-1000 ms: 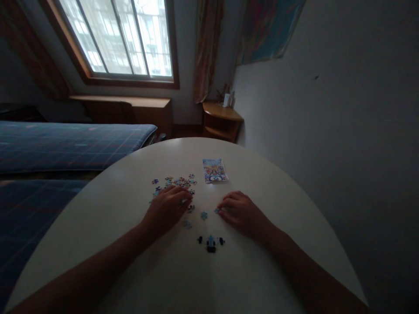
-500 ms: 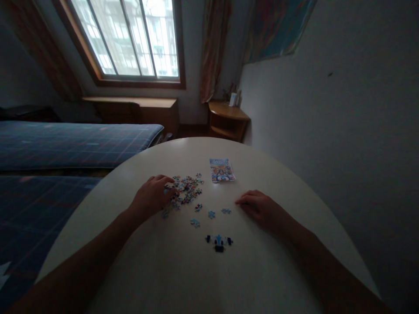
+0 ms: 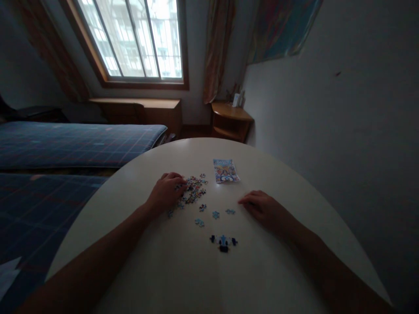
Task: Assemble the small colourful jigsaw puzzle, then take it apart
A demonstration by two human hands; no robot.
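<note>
My left hand (image 3: 167,190) rests over the left side of a pile of small jigsaw pieces (image 3: 195,188), its fingers and thumb apart among them and its fingertips partly hidden. On the bare table my right hand (image 3: 262,206) lies relaxed, index finger stretched out, with nothing visible in it. Just left of its fingertips is a light blue piece (image 3: 230,211). More loose pieces lie nearby: a blue one (image 3: 215,215), a pale one (image 3: 199,223) and a dark-patterned one (image 3: 203,207). Closer to me sits a joined group of pieces (image 3: 223,242), blue, white and black, like a cartoon face.
A colourful printed picture sheet or packet (image 3: 225,170) lies beyond the pieces on the round white table (image 3: 170,270). At left is a bed with a blue plaid cover (image 3: 78,146). A corner shelf (image 3: 231,111) stands at the back; a wall (image 3: 327,144) runs along the right.
My left hand has moved rightward, further over the pile. My right hand and the joined pieces stay in place; the whole view has shifted slightly.
</note>
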